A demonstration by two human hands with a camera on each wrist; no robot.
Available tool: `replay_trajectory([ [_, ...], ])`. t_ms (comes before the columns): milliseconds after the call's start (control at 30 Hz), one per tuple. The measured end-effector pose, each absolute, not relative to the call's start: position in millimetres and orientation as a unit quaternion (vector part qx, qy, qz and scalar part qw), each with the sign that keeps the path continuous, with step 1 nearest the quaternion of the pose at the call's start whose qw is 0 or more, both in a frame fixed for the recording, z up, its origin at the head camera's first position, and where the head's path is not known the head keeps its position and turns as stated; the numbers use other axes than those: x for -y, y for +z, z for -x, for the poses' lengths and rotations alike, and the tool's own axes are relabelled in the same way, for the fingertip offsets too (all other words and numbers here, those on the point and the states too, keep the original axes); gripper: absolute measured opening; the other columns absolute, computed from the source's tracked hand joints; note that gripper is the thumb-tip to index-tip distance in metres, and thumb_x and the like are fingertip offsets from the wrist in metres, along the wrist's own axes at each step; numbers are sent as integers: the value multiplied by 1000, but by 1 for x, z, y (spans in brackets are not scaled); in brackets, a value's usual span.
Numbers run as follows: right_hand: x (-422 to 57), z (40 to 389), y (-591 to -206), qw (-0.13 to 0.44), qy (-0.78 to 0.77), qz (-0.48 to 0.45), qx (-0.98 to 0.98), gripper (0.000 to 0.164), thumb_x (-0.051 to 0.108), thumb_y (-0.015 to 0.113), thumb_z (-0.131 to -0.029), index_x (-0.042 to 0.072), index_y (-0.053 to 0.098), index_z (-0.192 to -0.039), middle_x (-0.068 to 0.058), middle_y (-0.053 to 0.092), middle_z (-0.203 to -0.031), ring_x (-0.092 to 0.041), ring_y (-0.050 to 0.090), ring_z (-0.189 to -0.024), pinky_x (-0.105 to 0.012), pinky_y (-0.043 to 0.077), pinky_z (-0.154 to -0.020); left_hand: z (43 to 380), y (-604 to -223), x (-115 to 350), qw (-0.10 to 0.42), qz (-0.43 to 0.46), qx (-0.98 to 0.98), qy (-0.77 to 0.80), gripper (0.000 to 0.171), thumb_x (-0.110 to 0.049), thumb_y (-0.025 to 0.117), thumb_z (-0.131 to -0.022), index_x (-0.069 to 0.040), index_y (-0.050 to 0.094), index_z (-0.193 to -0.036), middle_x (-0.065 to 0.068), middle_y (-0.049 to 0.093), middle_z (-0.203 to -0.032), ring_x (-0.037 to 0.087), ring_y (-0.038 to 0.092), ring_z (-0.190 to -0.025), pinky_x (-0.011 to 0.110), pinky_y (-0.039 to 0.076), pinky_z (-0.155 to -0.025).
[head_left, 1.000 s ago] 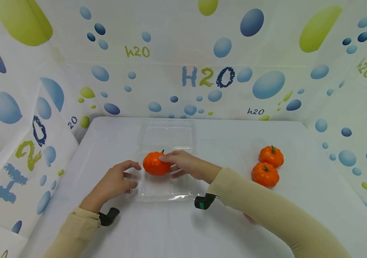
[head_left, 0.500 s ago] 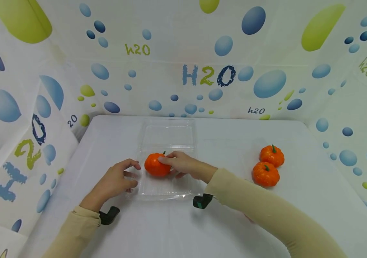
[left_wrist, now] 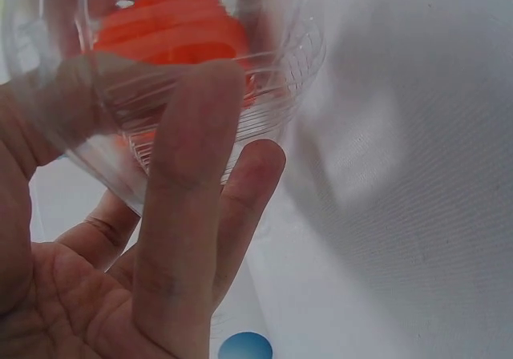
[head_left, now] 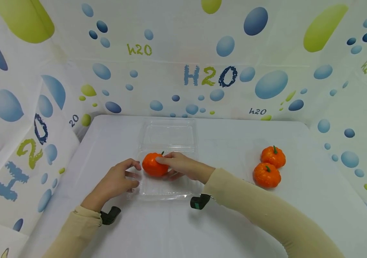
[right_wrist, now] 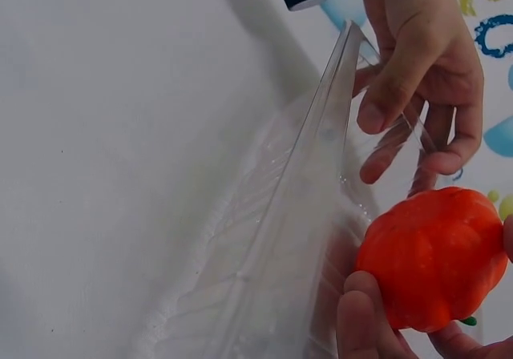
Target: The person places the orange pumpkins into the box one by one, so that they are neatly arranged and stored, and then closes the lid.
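Right hand (head_left: pixel 181 165): pumpkin (head_left: pixel 152 165) was clamped over box (head_left: pixel 167 190)
Left hand (head_left: pixel 113 181): fingers spread
Two pumpkins (head_left: pixel 267 176): left unboxed toward desk's (head_left: pixel 306 179) right edge

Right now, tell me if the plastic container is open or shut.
Open: the clear lid lies back beyond the base, not over it.

The container (head_left: pixel 167 191) is made of clear, glossy plastic, and its walls are finely ribbed. Over its base, an orange pumpkin (head_left: pixel 152 166) is seen, with smooth and shiny skin. Right of the container, two other pumpkins (head_left: pixel 267 175) are equally glossed. Under it, a matt white cover (head_left: pixel 225 143) is spread, faintly textured.
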State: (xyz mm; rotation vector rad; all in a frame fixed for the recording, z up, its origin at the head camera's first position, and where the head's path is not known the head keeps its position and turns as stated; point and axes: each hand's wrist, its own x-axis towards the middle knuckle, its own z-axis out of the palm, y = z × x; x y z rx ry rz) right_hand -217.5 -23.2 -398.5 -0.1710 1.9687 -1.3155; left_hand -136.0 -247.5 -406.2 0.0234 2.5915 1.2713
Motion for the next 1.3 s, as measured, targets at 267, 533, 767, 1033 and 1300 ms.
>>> replay_trajectory([
  [267,26,217,-399,376,-525,68,-761,61,43,64,-98,0,48,-138,-11,61,-122,-30,69,-94,-39,59,-84,138,-406,246,133,-4,-892,432,38,-1,74,-84,-6,57,-118,20,60,-128,32,68,-101,34,60,-68],
  [533,30,217,-400,382,-530,70,-754,60,41,63,-99,0,47,-139,-11,60,-122,-31,68,-97,-38,58,-85,136,-407,247,125,-16,-889,440,37,0,74,-84,-5,56,-115,21,61,-126,32,68,-100,35,60,-67],
  [767,30,217,-401,380,-526,69,-758,62,42,64,-98,-1,46,-140,-11,61,-121,-31,68,-95,-38,59,-85,136,-407,247,120,-20,-887,445,36,1,74,-83,-3,56,-114,22,61,-126,32,68,-101,34,60,-66],
  [1033,21,216,-399,380,-518,94,-761,61,42,64,-98,-1,49,-139,-9,63,-121,-30,69,-100,-39,58,-88,134,-405,247,122,-13,-886,448,36,2,73,-84,-2,55,-115,22,61,-125,34,67,-104,34,60,-67],
  [1300,1,207,-386,335,-566,126,-742,61,37,63,-99,1,45,-146,-12,58,-137,-32,65,-116,-38,55,-94,134,-406,248,123,-10,-881,457,37,3,73,-83,-2,55,-115,22,60,-128,36,66,-107,34,60,-66],
])
